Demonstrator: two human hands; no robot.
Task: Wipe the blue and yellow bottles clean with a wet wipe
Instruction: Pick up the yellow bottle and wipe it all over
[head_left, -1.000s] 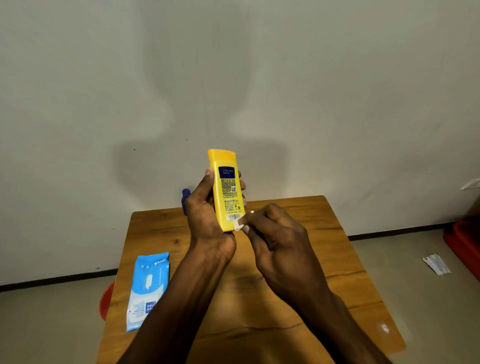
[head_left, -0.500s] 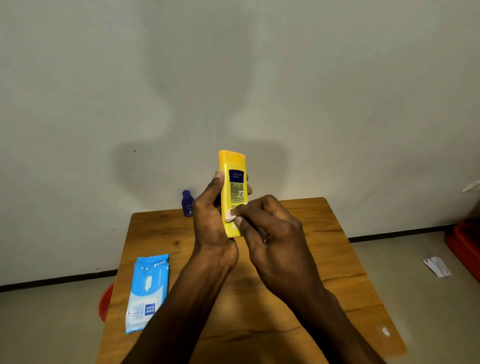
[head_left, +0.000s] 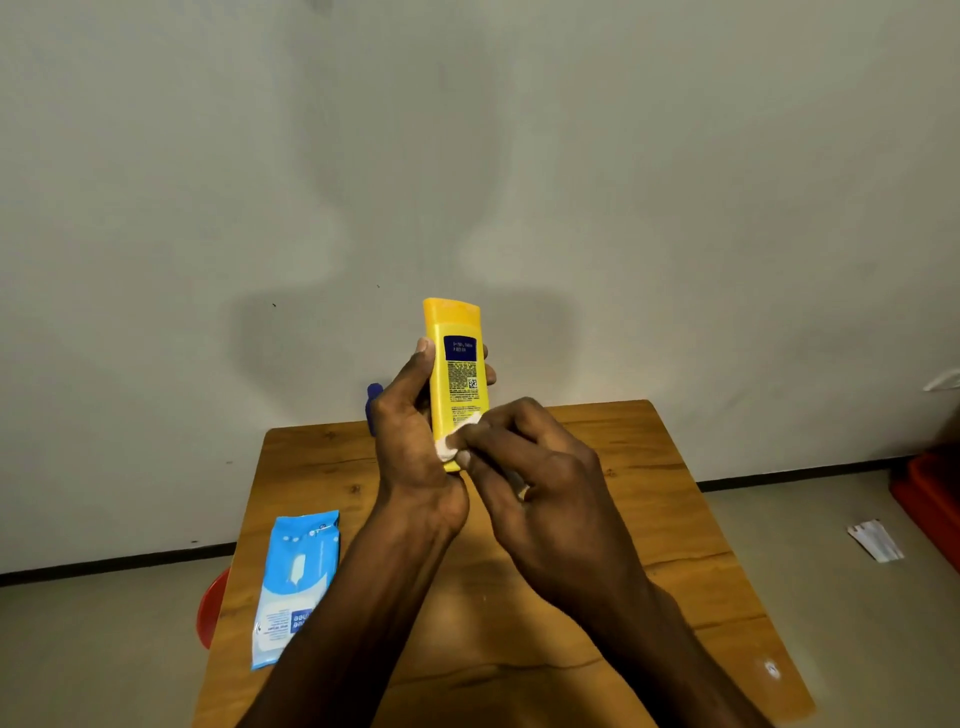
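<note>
The left hand (head_left: 410, 441) is wrapped round the yellow bottle (head_left: 457, 374), thumb up its near edge and fingertips showing past its far edge, holding it upright above the far part of the wooden table (head_left: 649, 499). The right hand (head_left: 540, 483) has its fingers curled together on a small folded wet wipe (head_left: 453, 442), pinching it and pressing it against the bottle's lower end, at about 6 o'clock on the printed back label. There is only the head view to go through. In it, the blue bottle (head_left: 373, 408) stands on the table's far edge at roughly 9 o'clock from the yellow one, mostly hidden behind the left hand and touched by neither hand. The blue wipes packet (head_left: 296, 582) lies flat at the table's left edge, at about 7 o'clock from the hands. Compared with half a second back, the wipe sits lower on the bottle again, much where it was a full second ago, so the right hand is stroking up and down the labelled face. I judge that the yellow bottle is mid-clean, with only this face plainly being worked, and the blue bottle's turn is not yet begun.
</note>
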